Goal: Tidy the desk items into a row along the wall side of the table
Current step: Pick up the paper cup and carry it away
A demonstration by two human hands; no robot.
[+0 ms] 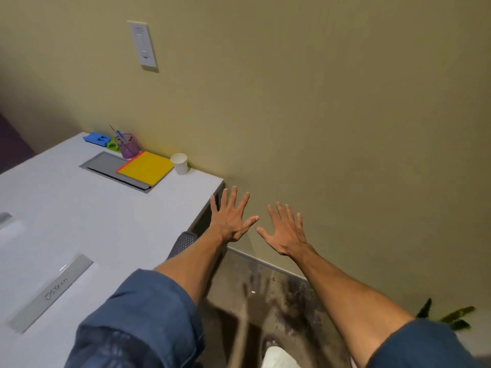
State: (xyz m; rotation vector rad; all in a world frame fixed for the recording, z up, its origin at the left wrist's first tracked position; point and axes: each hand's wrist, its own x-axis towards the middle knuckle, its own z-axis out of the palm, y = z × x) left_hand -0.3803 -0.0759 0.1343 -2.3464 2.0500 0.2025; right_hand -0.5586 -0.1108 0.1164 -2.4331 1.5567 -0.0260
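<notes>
Along the wall side of the white table (pixel 79 208) stand a blue block (pixel 96 138), a green piece (pixel 113 145), a purple pen cup (pixel 128 145) with pens in it, a yellow notebook (pixel 146 168) and a white paper cup (pixel 180 163). The notebook lies partly over a grey recessed panel (pixel 106 166). My left hand (pixel 230 217) and my right hand (pixel 285 231) are both held out past the table's right edge, fingers spread, holding nothing. Both are well apart from the items.
A wall plate (pixel 143 45) is mounted on the beige wall above the items. A grey strip with writing (pixel 53 290) is set in the near tabletop. A dark chair back (pixel 183 243) shows beside the table edge. A plant's leaves (pixel 451 317) sit low at right.
</notes>
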